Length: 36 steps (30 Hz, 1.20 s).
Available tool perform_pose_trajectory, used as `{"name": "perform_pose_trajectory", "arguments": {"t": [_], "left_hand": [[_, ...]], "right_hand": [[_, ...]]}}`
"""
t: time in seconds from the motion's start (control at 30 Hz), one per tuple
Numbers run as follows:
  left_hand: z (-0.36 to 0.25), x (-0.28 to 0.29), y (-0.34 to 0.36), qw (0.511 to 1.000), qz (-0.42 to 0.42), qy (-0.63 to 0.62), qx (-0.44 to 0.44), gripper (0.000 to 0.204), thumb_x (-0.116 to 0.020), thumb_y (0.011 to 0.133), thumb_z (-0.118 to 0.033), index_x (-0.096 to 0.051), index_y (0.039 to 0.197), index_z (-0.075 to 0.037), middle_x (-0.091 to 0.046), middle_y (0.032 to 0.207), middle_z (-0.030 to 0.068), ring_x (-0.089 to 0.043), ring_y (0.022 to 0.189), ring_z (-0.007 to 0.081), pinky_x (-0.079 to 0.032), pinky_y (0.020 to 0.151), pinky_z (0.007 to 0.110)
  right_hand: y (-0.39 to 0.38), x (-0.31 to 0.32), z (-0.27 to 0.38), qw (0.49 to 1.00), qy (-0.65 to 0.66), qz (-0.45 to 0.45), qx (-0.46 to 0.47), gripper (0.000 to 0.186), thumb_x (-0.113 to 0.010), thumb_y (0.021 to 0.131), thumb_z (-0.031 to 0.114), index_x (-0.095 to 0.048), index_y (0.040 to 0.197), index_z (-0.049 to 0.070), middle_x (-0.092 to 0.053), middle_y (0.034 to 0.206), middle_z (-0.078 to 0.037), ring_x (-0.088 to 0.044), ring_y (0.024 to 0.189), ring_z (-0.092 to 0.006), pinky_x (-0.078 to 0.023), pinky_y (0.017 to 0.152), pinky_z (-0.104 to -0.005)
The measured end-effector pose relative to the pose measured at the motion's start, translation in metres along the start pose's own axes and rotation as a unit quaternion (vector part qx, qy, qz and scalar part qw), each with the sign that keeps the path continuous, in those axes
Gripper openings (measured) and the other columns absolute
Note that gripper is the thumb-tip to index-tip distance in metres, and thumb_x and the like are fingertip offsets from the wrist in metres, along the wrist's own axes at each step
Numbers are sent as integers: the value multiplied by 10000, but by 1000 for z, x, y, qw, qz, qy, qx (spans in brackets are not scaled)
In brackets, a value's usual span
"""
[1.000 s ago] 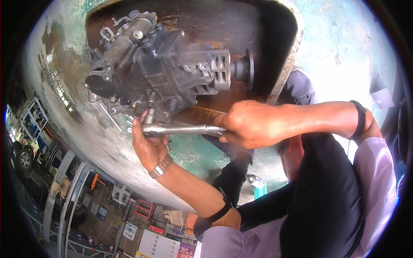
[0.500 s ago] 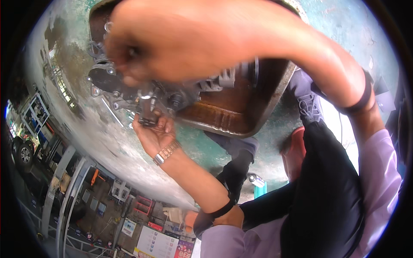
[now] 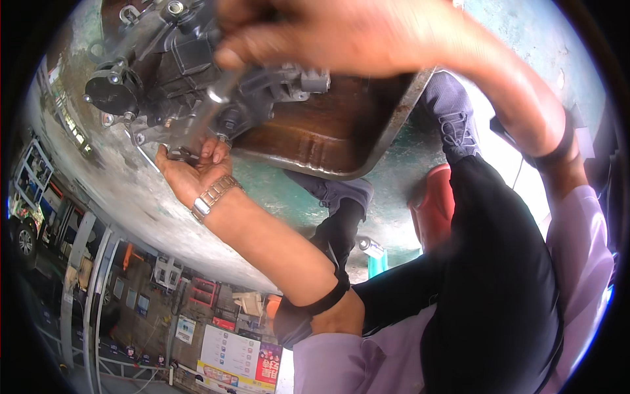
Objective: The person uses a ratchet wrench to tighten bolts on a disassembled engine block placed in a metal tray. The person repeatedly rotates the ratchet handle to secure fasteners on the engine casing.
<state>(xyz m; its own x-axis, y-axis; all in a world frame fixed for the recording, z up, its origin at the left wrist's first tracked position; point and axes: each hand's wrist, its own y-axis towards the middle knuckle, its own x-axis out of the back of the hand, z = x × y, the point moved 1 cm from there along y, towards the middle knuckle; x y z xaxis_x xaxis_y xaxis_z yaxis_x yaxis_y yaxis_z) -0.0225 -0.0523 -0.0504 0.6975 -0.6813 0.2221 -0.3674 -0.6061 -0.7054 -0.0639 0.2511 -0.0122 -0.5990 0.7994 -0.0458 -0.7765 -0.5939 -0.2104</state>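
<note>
- Right hand (image 3: 295, 33): blurred; appears closed around the upper end of the wrench handle, exact finger placement not legible. One second ago it held the handle out to the right; it has since swung up and over the tray.
- Left hand (image 3: 197, 167): fingers curled round the wrench head, thumb on one side, fingertips on the other. Hold kept throughout.
- Wrench (image 3: 213, 98): metal, in both hands; handle formerly level, now rising steeply from the left hand's grip to the right's.
- Meaning, as judged: the handle has been carried through an arc about a steadied head. Whether any fastener moved cannot be told; the far end of the socket is hidden.
- Gearbox (image 3: 190, 52): dark metal, directly beyond the left hand's grip, partly covered by the right hand. It lies higher and further left in view than before, the viewpoint having shifted.
- Tray (image 3: 387, 144): brown-stained inside, right of and beyond the left hand's grip; bears the gearbox.
- Can (image 3: 371, 246): pale, silver-topped, well to the right of the left hand and nearer the body; contents not visible.
- Rod (image 3: 149, 161): thin, pale, just left of the left hand.
</note>
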Motion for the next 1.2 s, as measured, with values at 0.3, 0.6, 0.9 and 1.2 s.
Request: {"name": "perform_pose_trajectory", "arguments": {"t": [0.3, 0.6, 0.9, 1.2], "left_hand": [[9, 0, -6, 986, -80, 101, -102, 560, -433, 949, -579, -496, 1180, -73, -563, 761, 114, -508, 564, 203, -356, 449, 320], [9, 7, -13, 971, -54, 152, -176, 543, -471, 990, -530, -468, 1321, -100, -578, 1110, 83, -556, 847, 212, -491, 756, 378], [5, 20, -9, 982, 65, 101, -148, 642, -617, 903, -556, -517, 1236, -16, -584, 1006, 119, -562, 883, 224, -484, 799, 407], [8, 19, -19, 997, 5, 32, -70, 543, -626, 905, -492, -546, 1188, -36, -598, 1043, 123, -576, 920, 239, -476, 781, 402]], "right_hand": [[-18, -125, -106, 998, -26, 51, -20, 279, -597, 954, 259, -608, 1001, -15, -625, 728, -231, -635, 692, -420, -514, 631, -481], [23, -192, -140, 970, -64, 228, -46, 337, -593, 942, 294, -620, 1014, -33, -665, 880, -267, -645, 901, -446, -510, 798, -511], [-7, -167, -106, 974, -26, 199, -109, 332, -569, 953, 272, -604, 1063, -40, -649, 836, -270, -636, 865, -451, -492, 793, -524], [-19, -107, -74, 989, -21, 128, -65, 253, -607, 929, 194, -601, 1047, -30, -630, 756, -251, -635, 750, -443, -497, 675, -503]]}}
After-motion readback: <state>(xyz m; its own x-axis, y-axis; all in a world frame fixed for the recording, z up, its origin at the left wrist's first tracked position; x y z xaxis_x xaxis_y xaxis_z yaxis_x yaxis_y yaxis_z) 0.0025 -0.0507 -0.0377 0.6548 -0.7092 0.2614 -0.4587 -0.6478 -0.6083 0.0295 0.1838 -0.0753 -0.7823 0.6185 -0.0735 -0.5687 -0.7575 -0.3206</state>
